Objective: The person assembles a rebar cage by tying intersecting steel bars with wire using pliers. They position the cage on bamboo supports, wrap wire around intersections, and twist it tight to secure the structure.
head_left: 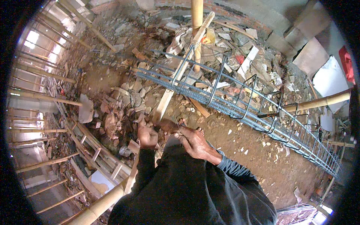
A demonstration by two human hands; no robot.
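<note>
Dark cloth of my top (187,187) fills the lower middle, nearest the lens. Left hand (147,134): fingers curled, motion-blurred; cannot tell whether anything is gripped. Right hand (195,142): thumb and forefinger drawn close together; a very thin line shows near the fingertips, too fine to identify, so hold unconfirmed. Both hands are near each other, just beyond the cloth. Wooden batten (165,100): lower end just beside my hands, slanting up and away to the right, its far part crossing an upright bamboo post (197,17). Rebar cage (240,112): crosses the batten ahead of my hands, extending to the lower right above bare soil (232,150). Rubble (123,93) lies ahead and left.
</note>
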